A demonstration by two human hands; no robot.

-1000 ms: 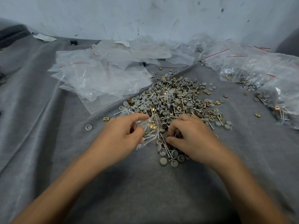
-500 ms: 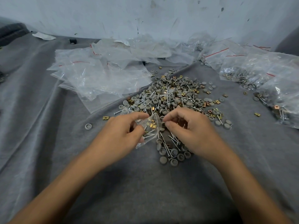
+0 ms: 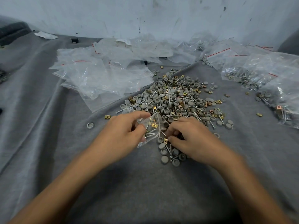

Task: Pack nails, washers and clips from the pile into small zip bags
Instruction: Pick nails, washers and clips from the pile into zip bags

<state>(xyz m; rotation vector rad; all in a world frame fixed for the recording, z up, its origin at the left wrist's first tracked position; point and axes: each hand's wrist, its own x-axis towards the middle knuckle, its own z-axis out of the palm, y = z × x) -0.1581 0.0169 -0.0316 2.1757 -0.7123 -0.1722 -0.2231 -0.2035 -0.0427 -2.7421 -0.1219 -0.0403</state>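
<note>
Head view: a pile (image 3: pixel 176 97) of grey round washers, silver nails and brass clips lies on a grey cloth (image 3: pixel 145 183) and serves as the landmark here. At the pile's near-left edge the left hand (image 3: pixel 123 131) pinches a small zip bag (image 3: pixel 152 128) between thumb and forefinger, with the bag's mouth turned toward the pile. Through the clear plastic several nails and a few brass clips show inside it. Just right of that bag, on the pile's near edge, the right hand (image 3: pixel 192 138) rests with its fingers curled down among loose washers and nails. Its fingertips sit close to a brass clip (image 3: pixel 165 140), but whether they pinch anything cannot be told.

Left of the pile and beyond it, a stack of empty bags (image 3: pixel 100 78) lies flat. To the pile's right lie filled bags (image 3: pixel 258 73) holding the same hardware. A lone washer (image 3: pixel 90 125) and a stray clip (image 3: pixel 106 117) lie on the cloth left of the pile. A scuffed pale wall (image 3: pixel 145 16) stands behind it.
</note>
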